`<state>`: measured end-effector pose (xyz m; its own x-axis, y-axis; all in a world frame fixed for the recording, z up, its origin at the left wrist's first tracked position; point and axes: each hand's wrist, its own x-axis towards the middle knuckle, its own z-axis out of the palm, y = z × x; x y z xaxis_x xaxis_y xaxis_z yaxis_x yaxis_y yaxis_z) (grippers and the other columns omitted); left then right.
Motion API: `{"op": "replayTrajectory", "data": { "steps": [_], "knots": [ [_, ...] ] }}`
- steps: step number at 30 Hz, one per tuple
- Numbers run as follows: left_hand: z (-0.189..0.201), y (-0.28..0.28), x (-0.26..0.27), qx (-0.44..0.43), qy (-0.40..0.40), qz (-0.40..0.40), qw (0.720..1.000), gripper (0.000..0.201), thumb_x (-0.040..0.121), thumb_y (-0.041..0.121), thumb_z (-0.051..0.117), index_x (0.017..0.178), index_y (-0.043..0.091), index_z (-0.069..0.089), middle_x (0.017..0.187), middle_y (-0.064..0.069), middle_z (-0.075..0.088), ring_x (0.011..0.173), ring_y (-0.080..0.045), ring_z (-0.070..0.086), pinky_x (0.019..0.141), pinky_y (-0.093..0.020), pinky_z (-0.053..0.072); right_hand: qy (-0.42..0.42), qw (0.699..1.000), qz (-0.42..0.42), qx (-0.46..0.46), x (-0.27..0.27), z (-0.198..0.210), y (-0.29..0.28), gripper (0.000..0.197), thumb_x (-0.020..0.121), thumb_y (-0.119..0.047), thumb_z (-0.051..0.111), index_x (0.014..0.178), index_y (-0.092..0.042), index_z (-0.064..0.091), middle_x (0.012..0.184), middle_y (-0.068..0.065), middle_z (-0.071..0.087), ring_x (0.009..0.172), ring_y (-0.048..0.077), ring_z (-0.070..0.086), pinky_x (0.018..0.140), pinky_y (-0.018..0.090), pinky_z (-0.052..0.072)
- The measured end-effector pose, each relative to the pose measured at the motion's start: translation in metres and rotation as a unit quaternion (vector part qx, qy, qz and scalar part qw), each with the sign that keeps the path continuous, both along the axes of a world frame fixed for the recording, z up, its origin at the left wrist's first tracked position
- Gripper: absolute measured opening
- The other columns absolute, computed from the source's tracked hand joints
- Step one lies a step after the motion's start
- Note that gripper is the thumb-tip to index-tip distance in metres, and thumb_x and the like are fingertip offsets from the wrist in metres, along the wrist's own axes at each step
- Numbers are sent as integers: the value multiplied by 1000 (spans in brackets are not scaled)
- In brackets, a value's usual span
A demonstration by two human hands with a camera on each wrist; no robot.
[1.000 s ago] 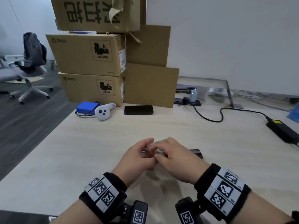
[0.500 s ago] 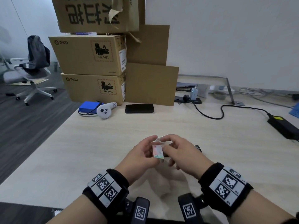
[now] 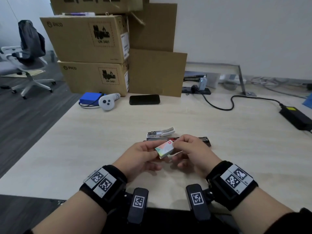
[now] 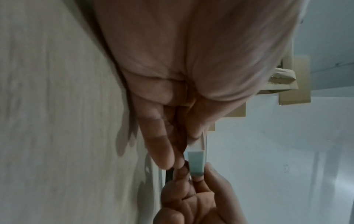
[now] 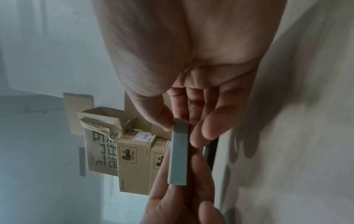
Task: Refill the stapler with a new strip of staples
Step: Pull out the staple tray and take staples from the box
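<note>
While the stapler (image 3: 177, 138) lay opened on the desk (image 3: 84, 141) just beyond the hands, its white lid swung back to the left and its magazine rail exposed, both hands were engaged on the staple box (image 3: 164, 148), held clear of the desk surface. The left hand (image 3: 140, 154) pinched the near-left end of the box between thumb and fingers; the right hand (image 3: 190, 149) pinched the far-right end, thumb on top. The wrist views confirmed fingertips of both hands on opposing faces of the box. No strip of staples was visible outside it, and whether an end flap or inner tray had begun to open could not be determined.

Assessment: the step in hand appeared to be opening the box to draw out one strip. Recommended practice: the left hand should steady the outer sleeve by its edges without squeezing the broad faces, since pressure there would likely bind the contents. The right hand should work the end open gradually and level, so that loose strips do not spill or break. One strip should be drawn out straight and kept unbent, then carried to the open rail, legs down. The stapler stood well placed, within easy reach. A phone (image 3: 144, 99) and a controller (image 3: 108, 103) lay well apart, at the far side.
</note>
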<state>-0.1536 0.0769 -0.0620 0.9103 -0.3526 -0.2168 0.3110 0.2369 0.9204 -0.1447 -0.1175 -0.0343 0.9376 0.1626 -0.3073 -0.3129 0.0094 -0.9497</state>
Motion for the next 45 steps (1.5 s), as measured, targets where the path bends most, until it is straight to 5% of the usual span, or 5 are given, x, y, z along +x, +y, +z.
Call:
{"op": "replayTrajectory", "data": {
  "steps": [16,26,31,35,45],
  "knots": [
    [-1,-6,0,17,41,103,994,18,93,1,64,106,4,75,89,-18,79,59,-19,71,36,-23,47,-24,999,-22,22,0,-16,-5,4,93,-16,67,95,-13,69,76,8,74,53,22,67,36,21,41],
    [2,-7,0,9,38,112,993,18,94,-2,61,106,1,74,87,-18,77,58,-18,67,34,-23,46,-168,977,-57,-115,3,-18,-14,32,87,4,57,85,-24,72,63,-5,56,49,9,48,45,23,40],
    [0,-6,0,8,34,117,992,17,93,-1,63,101,4,76,86,-17,77,60,-20,66,35,-23,46,-242,944,-9,-223,-3,-10,-5,10,83,-12,69,75,-16,73,77,6,67,64,6,51,59,20,41],
    [-1,-7,-1,5,26,130,991,18,93,0,63,103,4,77,90,-17,78,63,-20,67,37,-24,47,-217,944,-37,-245,1,-15,-8,17,85,-21,69,69,-14,69,57,-15,58,54,1,45,56,21,38],
    [0,-5,-4,5,20,125,992,19,94,0,62,100,7,79,90,-17,78,63,-20,67,38,-24,47,-105,986,-17,-129,-2,-13,-5,26,90,-22,73,66,-11,69,62,1,50,33,3,37,37,18,30]
  ]
}}
